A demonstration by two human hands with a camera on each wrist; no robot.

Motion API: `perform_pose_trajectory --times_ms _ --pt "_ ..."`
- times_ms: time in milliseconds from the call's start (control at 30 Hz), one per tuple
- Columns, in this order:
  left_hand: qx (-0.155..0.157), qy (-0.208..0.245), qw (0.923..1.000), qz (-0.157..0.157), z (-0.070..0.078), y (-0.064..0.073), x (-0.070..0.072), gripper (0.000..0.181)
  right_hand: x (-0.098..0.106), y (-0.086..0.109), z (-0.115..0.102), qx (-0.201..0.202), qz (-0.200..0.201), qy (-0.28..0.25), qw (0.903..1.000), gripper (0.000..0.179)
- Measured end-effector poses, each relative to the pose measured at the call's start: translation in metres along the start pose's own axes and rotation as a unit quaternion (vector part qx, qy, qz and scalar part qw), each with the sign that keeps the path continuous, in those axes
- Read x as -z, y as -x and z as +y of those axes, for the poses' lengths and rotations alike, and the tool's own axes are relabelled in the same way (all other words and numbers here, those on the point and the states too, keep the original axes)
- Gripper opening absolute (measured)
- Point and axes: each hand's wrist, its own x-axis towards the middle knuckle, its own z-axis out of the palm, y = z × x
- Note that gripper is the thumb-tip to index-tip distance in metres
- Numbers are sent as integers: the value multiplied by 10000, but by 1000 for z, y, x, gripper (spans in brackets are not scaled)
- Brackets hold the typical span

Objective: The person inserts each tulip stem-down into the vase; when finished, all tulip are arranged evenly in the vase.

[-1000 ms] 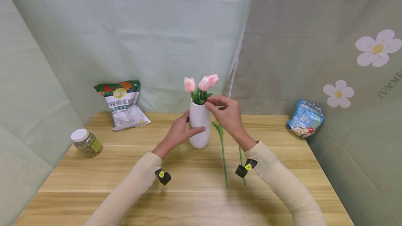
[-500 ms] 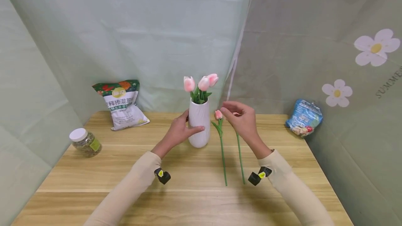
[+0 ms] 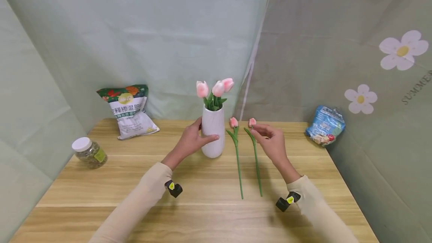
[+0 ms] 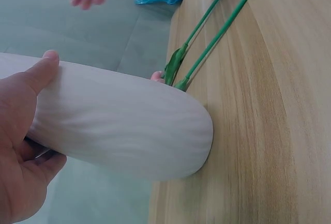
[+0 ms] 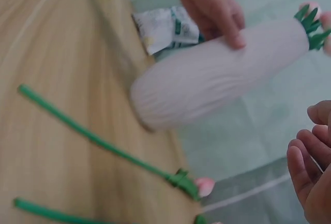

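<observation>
A white ribbed vase stands upright on the table, gripped around its middle by my left hand. Three pink tulips with green leaves rise from its mouth. Two more tulips lie side by side to its right: a left one and a right one, stems pointing toward me. Above the right tulip, just beside its bloom, hovers my right hand with loosely bent fingers. In the right wrist view nothing sits between those fingers. The left wrist view shows the left thumb along the vase wall.
At the back left leans a white and green printed bag. A clear jar with a white lid stands at the left edge. A blue snack packet sits at the back right corner. Fabric walls surround the wooden table.
From the vase's rim, my right hand has moved right and down toward the right tulip, uncovering both loose blooms. The left hand keeps its grip on the vase.
</observation>
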Motion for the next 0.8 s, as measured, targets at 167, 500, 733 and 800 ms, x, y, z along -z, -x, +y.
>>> perform_pose_trajectory --times_ms 167,500,733,800 --pt "16 55 10000 -31 1 0 0 89 5 10 20 -230 21 248 9994 32" --pt "47 89 9999 -63 0 0 1 90 9 20 52 -964 -182 826 9917 32" --pt "26 80 10000 -48 0 0 1 89 10 21 69 -1127 -302 1147 9865 31" --pt "13 78 10000 -39 0 0 1 89 10 22 73 -1156 -325 1200 9855 31"
